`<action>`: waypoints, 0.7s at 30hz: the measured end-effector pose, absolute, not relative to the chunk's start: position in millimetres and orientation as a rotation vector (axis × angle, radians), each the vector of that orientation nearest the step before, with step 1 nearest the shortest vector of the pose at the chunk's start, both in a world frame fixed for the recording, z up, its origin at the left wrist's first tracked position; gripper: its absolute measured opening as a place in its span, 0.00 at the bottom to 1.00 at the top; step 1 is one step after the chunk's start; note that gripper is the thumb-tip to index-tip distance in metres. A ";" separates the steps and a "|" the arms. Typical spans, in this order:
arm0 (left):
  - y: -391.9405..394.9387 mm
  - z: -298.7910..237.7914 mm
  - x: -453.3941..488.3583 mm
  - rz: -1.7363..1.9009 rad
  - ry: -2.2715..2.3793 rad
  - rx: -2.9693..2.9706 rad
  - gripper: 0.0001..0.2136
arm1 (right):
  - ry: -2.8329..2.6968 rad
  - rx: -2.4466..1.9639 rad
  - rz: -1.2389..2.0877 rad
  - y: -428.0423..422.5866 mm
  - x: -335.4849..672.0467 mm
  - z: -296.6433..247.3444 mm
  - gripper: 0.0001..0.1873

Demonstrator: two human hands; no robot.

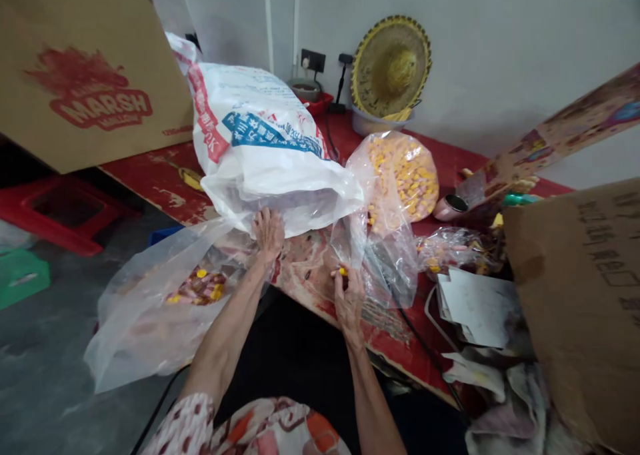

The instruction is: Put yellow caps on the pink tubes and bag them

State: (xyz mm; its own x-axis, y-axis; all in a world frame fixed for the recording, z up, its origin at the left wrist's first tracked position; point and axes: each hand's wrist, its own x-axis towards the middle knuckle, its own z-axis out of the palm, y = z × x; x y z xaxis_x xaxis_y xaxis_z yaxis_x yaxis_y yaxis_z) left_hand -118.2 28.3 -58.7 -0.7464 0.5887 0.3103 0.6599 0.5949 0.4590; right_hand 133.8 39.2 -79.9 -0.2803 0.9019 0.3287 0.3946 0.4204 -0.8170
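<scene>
My left hand (269, 232) lies at the mouth of a white printed sack (280, 182), fingers stretched forward over its lower edge. What is inside the sack is hidden. My right hand (349, 298) pinches a small yellow piece (343, 272) between thumb and fingers, just above the table's worn front edge. Close beside it is the loose end of a clear plastic bag (393, 268). Further back, a round clear bag (403, 175) is full of yellow and pink pieces. Left of my left forearm hangs a large clear bag (145, 295), with yellow, pink and brown pieces (200, 286) in it.
A cardboard box (95, 68) stands at left, another box (575, 295) at right. On the red table (425, 355) are a mug (451, 207), white papers (480, 302) and a wrapped bundle (455, 248). A straw hat (391, 67) leans on the wall. A red stool (65, 202) is on the floor.
</scene>
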 end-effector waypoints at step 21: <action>23.4 -47.5 -68.5 -1.969 -2.568 -1.212 0.15 | -1.616 -1.111 0.923 56.5 108.2 -71.8 0.17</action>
State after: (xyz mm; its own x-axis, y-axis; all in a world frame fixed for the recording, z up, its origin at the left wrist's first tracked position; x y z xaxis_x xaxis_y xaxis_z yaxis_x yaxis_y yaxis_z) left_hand -68.5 23.4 -47.5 -0.7109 0.6847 0.1604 0.3325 0.1263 0.9346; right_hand 108.2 56.5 -71.8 -0.1513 0.9492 0.2759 0.2445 0.3064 -0.9200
